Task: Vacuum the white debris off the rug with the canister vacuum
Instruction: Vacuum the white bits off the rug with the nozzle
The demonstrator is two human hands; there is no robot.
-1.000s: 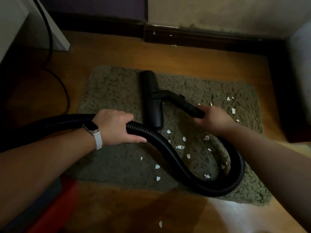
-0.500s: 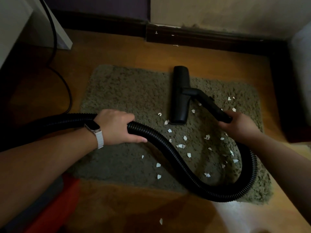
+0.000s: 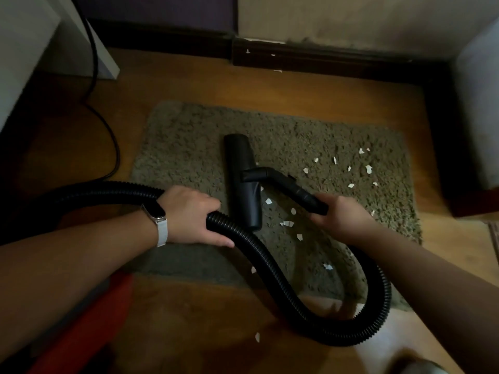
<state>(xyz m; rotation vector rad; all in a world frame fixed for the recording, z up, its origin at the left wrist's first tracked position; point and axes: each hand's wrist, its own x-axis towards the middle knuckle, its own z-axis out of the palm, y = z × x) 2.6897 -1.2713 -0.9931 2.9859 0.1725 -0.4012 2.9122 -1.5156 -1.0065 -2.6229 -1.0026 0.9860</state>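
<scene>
Rug (image 3: pixel 189 147): olive shag, flat. Nozzle (image 3: pixel 243 184): black, mid-rug, wand (image 3: pixel 294 188) angled right. Hose (image 3: pixel 270 268): ribbed black, looping over near edge. White debris (image 3: pixel 287 223): scraps scattered right.

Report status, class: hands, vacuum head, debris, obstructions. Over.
Left hand grips hose, right hand grips wand. Floor head on rug, white scraps scattered to its right. Hose loop lies across rug's near part, among scraps.

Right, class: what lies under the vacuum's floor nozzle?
The floor nozzle sits on the rug, which shows all round it. White scraps lie beside its right edge; any beneath it are covered.
</scene>
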